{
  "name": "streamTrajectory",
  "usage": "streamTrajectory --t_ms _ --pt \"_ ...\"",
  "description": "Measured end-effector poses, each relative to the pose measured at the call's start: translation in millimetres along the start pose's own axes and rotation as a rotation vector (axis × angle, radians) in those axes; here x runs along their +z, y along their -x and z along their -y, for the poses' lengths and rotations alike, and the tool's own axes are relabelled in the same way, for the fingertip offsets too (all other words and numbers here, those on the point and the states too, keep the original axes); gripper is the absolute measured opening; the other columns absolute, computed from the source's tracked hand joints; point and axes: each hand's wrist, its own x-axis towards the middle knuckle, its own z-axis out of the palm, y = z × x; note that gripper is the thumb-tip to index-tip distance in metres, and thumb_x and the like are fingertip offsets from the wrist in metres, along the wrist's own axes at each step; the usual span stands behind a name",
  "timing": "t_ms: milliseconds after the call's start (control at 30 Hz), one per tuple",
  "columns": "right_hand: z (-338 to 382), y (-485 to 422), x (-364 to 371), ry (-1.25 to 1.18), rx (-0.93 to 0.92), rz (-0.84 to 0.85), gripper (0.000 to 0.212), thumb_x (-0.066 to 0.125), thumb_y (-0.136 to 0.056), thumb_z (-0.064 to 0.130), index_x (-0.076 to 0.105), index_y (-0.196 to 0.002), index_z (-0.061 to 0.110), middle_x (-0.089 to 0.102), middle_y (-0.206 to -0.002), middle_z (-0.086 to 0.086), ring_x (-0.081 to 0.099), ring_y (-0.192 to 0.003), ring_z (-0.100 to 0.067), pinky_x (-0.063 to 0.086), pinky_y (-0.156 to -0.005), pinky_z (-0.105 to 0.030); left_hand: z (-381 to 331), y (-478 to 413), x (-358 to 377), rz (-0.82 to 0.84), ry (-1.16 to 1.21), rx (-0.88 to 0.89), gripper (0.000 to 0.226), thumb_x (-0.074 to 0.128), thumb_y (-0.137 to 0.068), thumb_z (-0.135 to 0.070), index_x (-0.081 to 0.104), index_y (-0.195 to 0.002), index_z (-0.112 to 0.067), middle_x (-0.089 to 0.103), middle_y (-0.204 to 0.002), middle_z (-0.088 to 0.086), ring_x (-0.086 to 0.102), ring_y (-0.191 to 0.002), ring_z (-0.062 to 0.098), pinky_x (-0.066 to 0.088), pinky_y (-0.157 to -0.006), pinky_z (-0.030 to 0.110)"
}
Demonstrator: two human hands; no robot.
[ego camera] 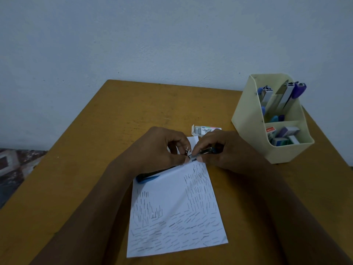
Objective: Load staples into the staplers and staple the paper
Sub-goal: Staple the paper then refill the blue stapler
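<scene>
A white sheet of paper [177,211] covered with many staples lies on the wooden table [114,119]. Both hands meet over its top edge. My left hand [162,148] pinches a small metal part at the front of a stapler. My right hand [219,148] grips the metal stapler magazine [207,150], thumb and forefinger at its tip. The stapler's blue body [148,177] shows under my left wrist, partly beneath the paper's raised corner. An open staple box [203,130] lies just behind my hands.
A cream desk organiser [248,119] stands at the right rear of the table, holding several blue and purple staplers [286,98] upright and staple boxes [284,136] in its front pocket. A wall rises behind the table. Patterned floor [13,165] shows at the left.
</scene>
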Motion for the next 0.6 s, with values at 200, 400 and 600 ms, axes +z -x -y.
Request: streamTrajectory --t_ms 200,400,600 --pt "-0.7 -1.4 2.1 0.069 -0.061 0.031 0.021 0.071 -0.079 0.018 0.073 -0.096 0.029 0.069 -0.096 0.011 0.061 -0.093 -0.008 0.054 -0.080 -0.034 0.7 0.9 -1.4 0.008 0.012 -0.005 0.016 0.079 -0.073 -0.014 0.071 -0.083 -0.024 0.068 -0.076 -0.016 0.064 -0.073 0.003 0.051 -0.060 0.013" --pt "1.9 -3.4 1.9 0.116 -0.085 0.072 0.024 0.072 -0.079 0.018 0.073 -0.099 0.031 0.061 -0.091 0.025 0.057 -0.092 -0.001 0.045 -0.074 -0.013 -0.6 1.3 -2.6 0.006 -0.002 -0.014 0.016 0.080 -0.073 -0.014 0.070 -0.080 -0.025 0.067 -0.075 -0.016 0.063 -0.073 0.004 0.049 -0.061 0.011" --pt "0.8 -1.0 1.8 0.088 -0.055 0.030 0.016 0.076 -0.076 0.016 0.074 -0.090 0.023 0.069 -0.092 0.010 0.062 -0.088 -0.006 0.054 -0.078 -0.026 -0.9 1.5 -3.0 0.016 0.009 -0.020 0.016 0.079 -0.073 -0.012 0.069 -0.080 -0.024 0.068 -0.074 -0.016 0.064 -0.072 0.002 0.051 -0.062 0.013"
